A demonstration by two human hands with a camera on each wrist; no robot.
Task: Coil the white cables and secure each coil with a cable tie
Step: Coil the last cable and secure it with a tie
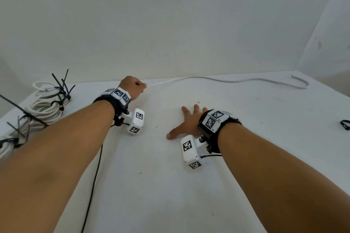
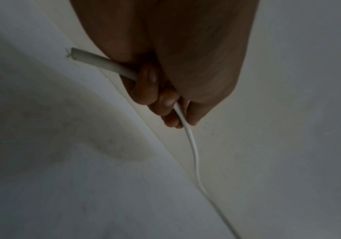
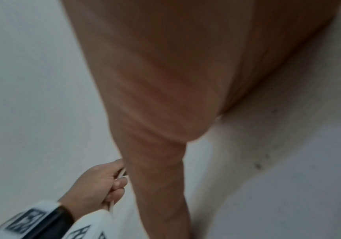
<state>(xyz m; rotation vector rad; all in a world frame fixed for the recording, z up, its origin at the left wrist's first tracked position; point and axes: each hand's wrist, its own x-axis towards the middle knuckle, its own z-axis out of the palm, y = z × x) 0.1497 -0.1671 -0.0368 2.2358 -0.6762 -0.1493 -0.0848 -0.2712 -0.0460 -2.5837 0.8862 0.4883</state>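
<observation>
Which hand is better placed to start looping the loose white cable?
Probably the right hand: it is open and free above the table, while the left hand already grips the white cable near its end.

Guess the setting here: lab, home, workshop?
Probably a bare data-collection setup, not a home: a plain white table against blank white walls, marker-tagged wrist cameras, and only white cable coils with black ties.

Left hand [image 1: 132, 86] at the table's [image 1: 151, 185] far edge, closed around one end of a cable [image 1: 227, 80] that ran rightward along that edge to the far right corner. Right hand [image 1: 186, 123] spread flat on the table, nearer and to the right. Tied coils [image 1: 43, 104] heaped at the left edge. Loose tie [image 1: 345, 124] at the right edge.
</observation>
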